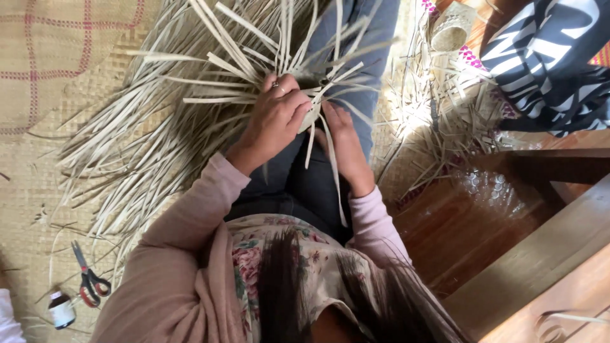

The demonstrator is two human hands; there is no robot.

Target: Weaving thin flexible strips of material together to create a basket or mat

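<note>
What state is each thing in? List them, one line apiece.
Left hand: closed on the woven strips.
Right hand: gripping the woven strips from below.
Woven strips: partly plaited, loose ends fanning out.
Scissors: lying on the mat, blades shut.
Small bottle: upright, capped.
Small woven basket: tipped on its side.

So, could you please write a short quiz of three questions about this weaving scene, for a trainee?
1. True or false: both hands are on the woven piece in the person's lap.
2. Which tool lies on the mat at the lower left? A) a hammer B) scissors C) a knife
3. Fill in: beside the scissors stands a small ____ with a white cap.

Key
1. True: the left hand and the right hand both grip the woven piece where the pale strips fan out.
2. B: scissors with red and black handles, on the mat.
3. bottle.
</note>
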